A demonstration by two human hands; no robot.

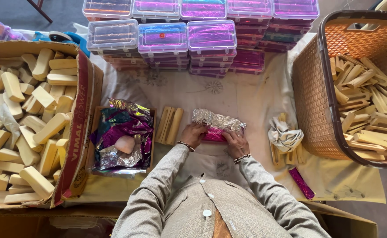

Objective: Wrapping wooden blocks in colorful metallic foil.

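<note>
On the white cloth in front of me lies a block half covered in crinkled silver and pink foil point(218, 122). My left hand point(193, 134) presses on its left end and my right hand point(235, 142) on its right front edge, fingers folding the foil down. Both wrists wear bead bracelets. Three bare pale wooden blocks point(169, 124) lie side by side just left of my left hand. A finished pink-wrapped stick point(301, 182) lies to my right, near the cloth's front edge.
A cardboard box point(76, 145) of pale blocks stands at left. A small tray of foil sheets point(122, 136) holds a pinkish stone. Stacked clear plastic cases point(162, 39) line the back. A brown basket point(308, 92) of wooden strips stands right, with a crumpled rag point(284, 134) beside it.
</note>
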